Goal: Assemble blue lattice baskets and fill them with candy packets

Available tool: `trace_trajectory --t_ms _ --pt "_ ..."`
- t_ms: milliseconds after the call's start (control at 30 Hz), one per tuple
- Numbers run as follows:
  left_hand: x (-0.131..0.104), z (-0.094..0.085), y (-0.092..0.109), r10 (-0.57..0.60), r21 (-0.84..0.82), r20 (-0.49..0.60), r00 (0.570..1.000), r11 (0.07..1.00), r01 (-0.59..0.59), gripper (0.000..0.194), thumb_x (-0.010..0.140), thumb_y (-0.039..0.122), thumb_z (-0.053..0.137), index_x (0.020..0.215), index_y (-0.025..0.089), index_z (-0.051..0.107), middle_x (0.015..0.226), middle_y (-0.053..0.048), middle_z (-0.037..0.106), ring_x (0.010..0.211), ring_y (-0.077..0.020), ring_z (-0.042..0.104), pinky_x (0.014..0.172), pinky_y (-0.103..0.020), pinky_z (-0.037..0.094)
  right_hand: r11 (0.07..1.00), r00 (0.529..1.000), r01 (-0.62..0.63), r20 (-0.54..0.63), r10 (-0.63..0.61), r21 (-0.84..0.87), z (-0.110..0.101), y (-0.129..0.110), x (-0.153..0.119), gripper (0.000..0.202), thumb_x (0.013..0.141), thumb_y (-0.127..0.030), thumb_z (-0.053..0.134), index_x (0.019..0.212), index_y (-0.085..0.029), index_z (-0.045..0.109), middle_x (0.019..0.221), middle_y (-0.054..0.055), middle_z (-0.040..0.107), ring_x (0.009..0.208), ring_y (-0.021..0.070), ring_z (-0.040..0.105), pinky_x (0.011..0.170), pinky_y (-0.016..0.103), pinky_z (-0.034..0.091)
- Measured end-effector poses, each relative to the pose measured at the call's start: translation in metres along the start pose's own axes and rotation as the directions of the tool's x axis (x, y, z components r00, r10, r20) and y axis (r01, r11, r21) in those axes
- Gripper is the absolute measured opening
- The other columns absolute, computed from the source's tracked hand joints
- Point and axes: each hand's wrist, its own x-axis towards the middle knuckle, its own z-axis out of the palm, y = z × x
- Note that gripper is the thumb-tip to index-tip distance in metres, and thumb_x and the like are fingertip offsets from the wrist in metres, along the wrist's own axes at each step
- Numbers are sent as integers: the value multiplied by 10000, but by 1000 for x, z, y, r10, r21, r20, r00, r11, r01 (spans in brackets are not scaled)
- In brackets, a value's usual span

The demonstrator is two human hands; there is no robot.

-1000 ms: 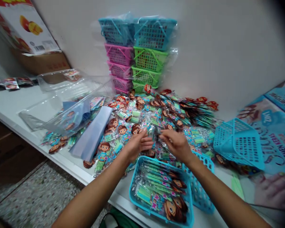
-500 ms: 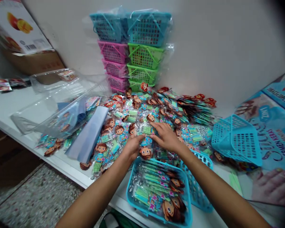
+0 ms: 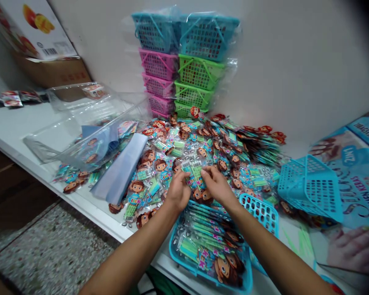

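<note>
Stick packets (image 3: 192, 227) lie in the near blue basket (image 3: 248, 282), in an overlapping row with their printed heads (image 3: 224, 268) toward the right. Just beyond its far rim, the left hand (image 3: 178, 190) pinches the left edge of a held pair (image 3: 197, 172) of the same packets, while the right hand (image 3: 217, 186) grasps the right edge between thumb and fingers. Each packet looks light and should handle as a limp, slippery film sleeve around thin green sticks (image 3: 186, 247) that would probably snap if bent. The best hold is likely a flat pinch on both side edges, level with the sticks; the end with the printed head seems floppier and could crease. Packets should slide easily over one another, so a loose grip may let them fan out. Farther off, more packets lie in a loose heap (image 3: 160, 165) across the tabletop (image 3: 6, 123), and beyond it rise stacked baskets (image 3: 198, 73) in clear plastic wrap (image 3: 232, 63).
</note>
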Motion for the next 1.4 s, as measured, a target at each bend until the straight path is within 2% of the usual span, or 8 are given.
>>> trace_trajectory --t_ms 167,300,433,567,767,1033,1333,1400 --pt "-12 6 12 -11 24 5 1000 1000 11 258 729 132 685 974 167 611 887 -16 713 872 -165 662 847 -279 486 972 980 201 29 -199 -123 -3 -20 -5 273 916 -404 448 1010 -205 609 963 57 660 893 212 614 819 348 464" --pt "-54 4 29 -315 20 117 942 949 315 175 797 184 651 949 97 642 838 -93 719 820 -212 688 801 -321 517 980 979 197 53 -196 -3 -29 -39 -12 442 904 -490 470 1267 -240 508 1261 89 553 1104 239 551 941 404 434" --pt "-116 -6 29 -554 -84 135 822 820 566 156 818 186 623 943 98 655 871 -116 722 826 -237 699 822 -364 517 968 879 164 417 -231 189 -39 -57 -62 393 967 -442 362 1326 -317 462 1394 28 461 1284 197 421 1072 399 340" --pt "-145 -15 17 -541 -193 20 841 823 534 158 794 177 642 934 108 664 850 -101 730 800 -234 702 847 -370 511 986 912 156 375 -166 58 -27 -59 -109 366 970 -391 377 1320 -320 459 1413 22 428 1337 189 340 1122 403 264" --pt "-138 -33 26 -463 -120 -76 883 883 453 307 719 82 688 1024 112 663 889 -112 739 819 -257 707 857 -407 525 973 976 164 167 -137 -164 -20 -20 -42 358 950 -408 406 1218 -202 525 1183 100 589 1068 229 562 919 386 452" --pt "-106 -65 53 -270 16 -208 940 960 279 499 676 64 716 1155 161 612 893 -78 742 756 -237 713 762 -369 569 435 626 772 676 -388 -464 20 2 44 373 879 -161 521 1234 -259 575 1301 107 544 1165 280 466 935 451 350" --pt "-42 -49 83 -31 377 126 992 926 -19 320 663 153 775 967 114 682 938 -85 729 774 -181 672 741 -262 496 364 399 912 613 -682 -189 -10 -52 50 353 923 -94 384 1151 -227 619 1191 83 606 1077 221 500 879 371 422" --pt "-38 -48 83 -83 351 160 984 936 22 340 678 155 764 1004 120 675 953 -87 724 770 -178 669 734 -266 495 427 420 896 538 -731 -118 -8 -58 46 313 943 -142 374 1137 -224 605 1220 73 589 1100 204 506 893 353 432"
